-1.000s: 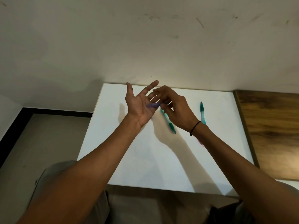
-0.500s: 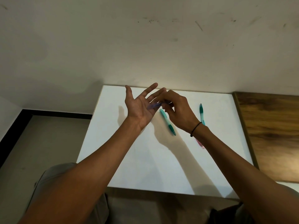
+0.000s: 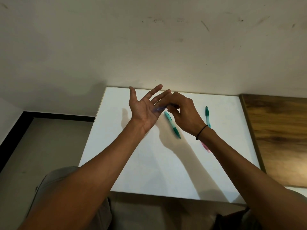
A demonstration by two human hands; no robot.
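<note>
On my feed the left hand is held up above the worktop, palm up, fingers straight and spread, gripping nothing. The right hand is just beside it with its fingers curled, pinching one end of a bluish-purple pen. The pen is blurred. Its free end reaches over the left palm near the base of the fingers, and I cannot tell whether it touches the skin. A black cord band sits on the right wrist.

Below the hands, a teal pen lies slanted on the white worktop. A second teal pen lies farther right, its lower end hidden behind the right wrist. Near it, the end of a pink pen shows from under the right forearm. A wooden surface adjoins the worktop's right edge.
</note>
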